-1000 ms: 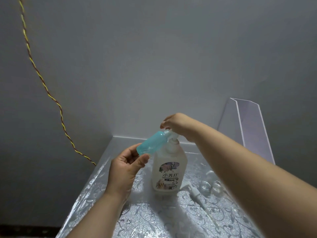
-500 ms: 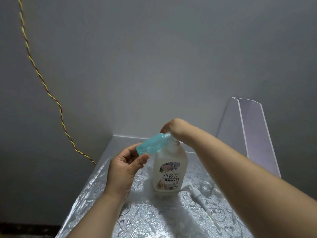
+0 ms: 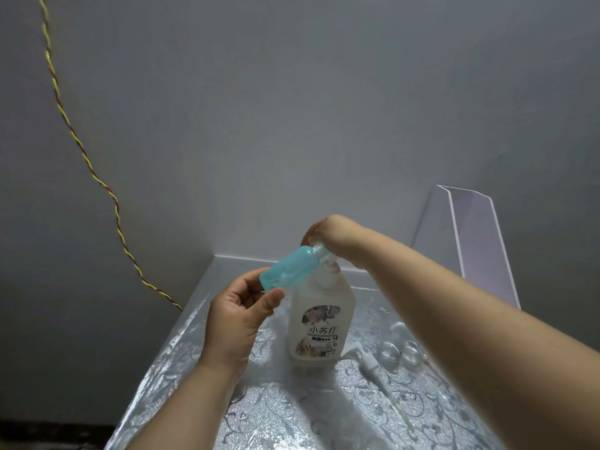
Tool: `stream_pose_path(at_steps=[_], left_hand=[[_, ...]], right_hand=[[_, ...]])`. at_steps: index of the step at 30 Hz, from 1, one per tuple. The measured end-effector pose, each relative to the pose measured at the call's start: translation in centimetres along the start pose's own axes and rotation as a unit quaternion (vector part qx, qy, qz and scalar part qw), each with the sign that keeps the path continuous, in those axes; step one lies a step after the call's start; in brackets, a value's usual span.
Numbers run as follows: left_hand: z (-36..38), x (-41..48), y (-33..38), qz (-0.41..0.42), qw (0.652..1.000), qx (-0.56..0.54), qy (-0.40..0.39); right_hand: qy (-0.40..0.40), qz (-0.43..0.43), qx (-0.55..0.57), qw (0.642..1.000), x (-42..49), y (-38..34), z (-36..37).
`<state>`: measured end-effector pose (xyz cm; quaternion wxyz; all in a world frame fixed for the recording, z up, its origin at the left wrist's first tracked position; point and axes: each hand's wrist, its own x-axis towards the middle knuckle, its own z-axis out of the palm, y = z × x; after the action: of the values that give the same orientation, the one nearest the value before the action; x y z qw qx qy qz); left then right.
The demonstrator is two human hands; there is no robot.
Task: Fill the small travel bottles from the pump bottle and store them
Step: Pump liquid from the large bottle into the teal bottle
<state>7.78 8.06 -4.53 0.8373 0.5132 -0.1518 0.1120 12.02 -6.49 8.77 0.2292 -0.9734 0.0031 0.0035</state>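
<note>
Head view, centre frame: left hand point(image 3: 237, 316) pinches the tilted teal travel bottle point(image 3: 287, 269); right hand point(image 3: 328, 232) curls round the pump bottle point(image 3: 319, 319) top.

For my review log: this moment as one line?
left hand holds tilted teal travel bottle | right hand curled over pump bottle top | filling

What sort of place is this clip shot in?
Likely a corner of a plain home room: a table with silvery floral cover against bare grey walls, a loose twisted wire, a pump bottle.

"小苏打" on pump bottle point(image 3: 319, 323) label
</note>
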Motion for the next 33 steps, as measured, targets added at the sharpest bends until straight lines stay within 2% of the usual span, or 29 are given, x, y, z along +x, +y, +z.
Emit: stream_pose_path(at_steps=[12,17,21,26,29,33], left_hand=[[-0.1,0.2,-0.3,-0.020,1.000,0.013,-0.001],[0.2,0.1,-0.1,-0.020,1.000,0.007,0.002],[0.2,0.0,0.1,-0.013,1.000,-0.001,0.003],[0.3,0.2,-0.1,-0.015,1.000,0.010,0.001],[0.2,0.3,-0.1,-0.014,1.000,0.008,0.008],[0.0,0.3,0.1,-0.015,1.000,0.007,0.012]], right_hand=[[-0.014,0.040,0.030,0.999,-0.8,0.0,0.9],[0.031,0.021,0.099,0.994,-0.4,-0.1,-0.4],[0.026,-0.005,0.052,0.998,-0.3,-0.3,-1.1],[-0.012,0.032,0.021,0.999,-0.3,0.2,0.2],[-0.010,0.045,0.068,0.997,0.0,0.3,0.5],[-0.010,0.049,0.075,0.996,0.0,0.5,1.1]])
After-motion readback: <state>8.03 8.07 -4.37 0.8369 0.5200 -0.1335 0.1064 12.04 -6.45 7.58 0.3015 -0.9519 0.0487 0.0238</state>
